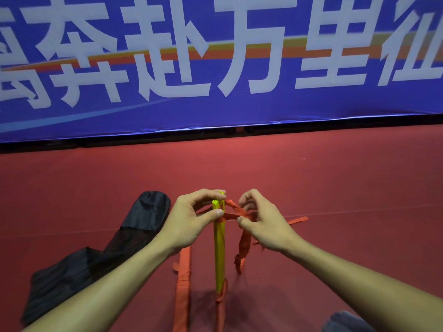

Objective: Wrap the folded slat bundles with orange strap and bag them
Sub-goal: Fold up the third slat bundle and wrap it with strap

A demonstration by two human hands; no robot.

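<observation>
Pinched at its top in the left grip (189, 216): 1 yellow slat bundle (219, 255), upright on the red floor (311, 178), with orange strap (236, 213) crossing that top and clamped in the right grip (266, 224) just beside. Narrow, bright yellow, strap-bound at the foot too. Lying nearby to the left: 1 orange-wrapped bundle (183, 286) and 1 black bag (96, 255).

Even indoor light, soft shadows below, slight blur, wide-angle bending at edges.

One head-worn view only. You look forward and down; left hand (191, 219) and right hand (263, 226) close, lower centre; banner (215, 56) farther, across the top.
</observation>
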